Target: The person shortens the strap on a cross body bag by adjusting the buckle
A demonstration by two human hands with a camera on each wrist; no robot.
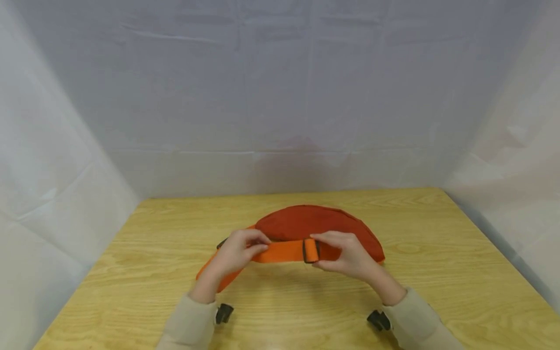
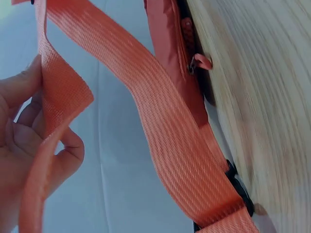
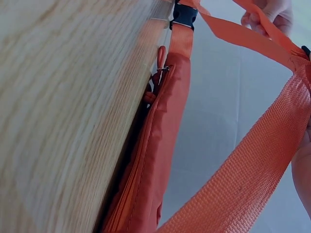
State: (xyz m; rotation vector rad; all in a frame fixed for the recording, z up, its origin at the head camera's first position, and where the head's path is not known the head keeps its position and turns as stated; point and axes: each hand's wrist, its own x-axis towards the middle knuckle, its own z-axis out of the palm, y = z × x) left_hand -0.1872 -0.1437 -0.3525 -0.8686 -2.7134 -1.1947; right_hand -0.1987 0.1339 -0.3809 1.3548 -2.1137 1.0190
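Note:
A red waist bag (image 1: 315, 221) lies on the table, its curved edge toward the back. Its orange strap (image 1: 284, 252) is lifted in front of it. My left hand (image 1: 238, 250) pinches the webbing between thumb and fingers; in the left wrist view the strap (image 2: 63, 92) is bent there. At the black slide adjuster (image 1: 318, 250), my right hand (image 1: 347, 253) holds the strap by its edges, thumb below and fingers above. A black buckle (image 3: 183, 15) joins the strap to one end of the bag, and a corded zipper pull (image 3: 158, 80) hangs near it.
The wooden table (image 1: 437, 233) reaches back to a pale sheet (image 1: 280, 97), with more sheeting on both sides. A slack loop of strap (image 1: 229, 279) rests under my left wrist. Small black devices (image 1: 224, 313) sit at both sleeve cuffs.

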